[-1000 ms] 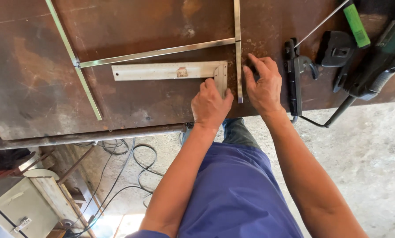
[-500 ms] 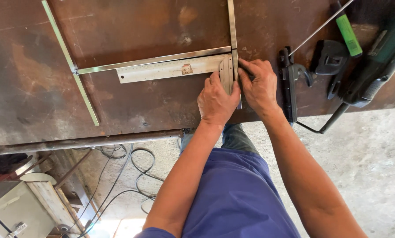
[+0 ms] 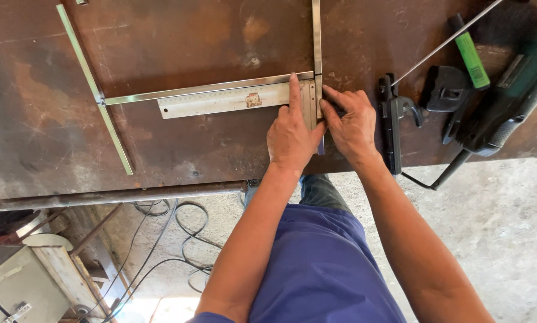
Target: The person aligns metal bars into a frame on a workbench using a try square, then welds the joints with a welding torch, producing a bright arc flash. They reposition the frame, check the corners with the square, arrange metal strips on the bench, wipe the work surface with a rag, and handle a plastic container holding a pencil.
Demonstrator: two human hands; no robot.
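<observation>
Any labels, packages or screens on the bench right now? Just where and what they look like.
Small sticker: on the square's ruler blade, left of the left hand; rectangular, reddish and pale.
Green tube: right of the right hand, beside the green power tool; any markings unreadable.
No packages or screens.
</observation>
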